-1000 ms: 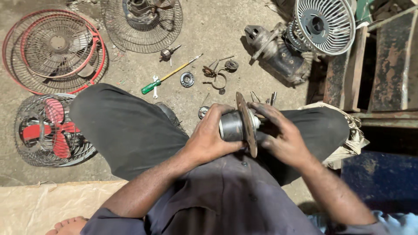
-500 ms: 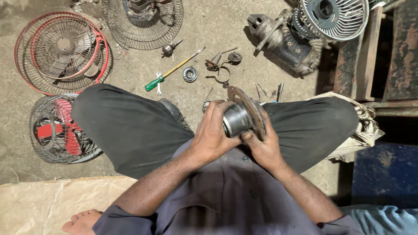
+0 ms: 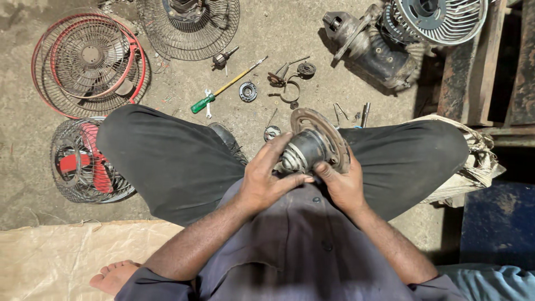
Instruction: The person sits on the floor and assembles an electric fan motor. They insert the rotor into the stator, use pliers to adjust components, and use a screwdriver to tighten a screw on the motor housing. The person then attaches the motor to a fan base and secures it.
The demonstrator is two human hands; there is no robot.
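I sit cross-legged on a concrete floor and hold a small fan motor (image 3: 312,146) over my lap. It is a dark metal cylinder with a round rusty flange plate and a ribbed end facing me. My left hand (image 3: 266,179) wraps the near end of the motor, fingers across its ribbed face. My right hand (image 3: 341,185) grips it from below on the right side, under the flange. Both hands are closed on the same part.
On the floor ahead lie a green-handled screwdriver (image 3: 220,90), a small bearing ring (image 3: 248,91), clips and bolts (image 3: 290,83). Wire fan guards (image 3: 89,61) and a red-bladed fan (image 3: 83,161) lie left. A motor housing (image 3: 373,47) and wooden boards (image 3: 479,61) stand at the right.
The motor has been turned in my hands: its flange now tilts away and the ribbed end faces me. The hands shifted slightly toward the lap.
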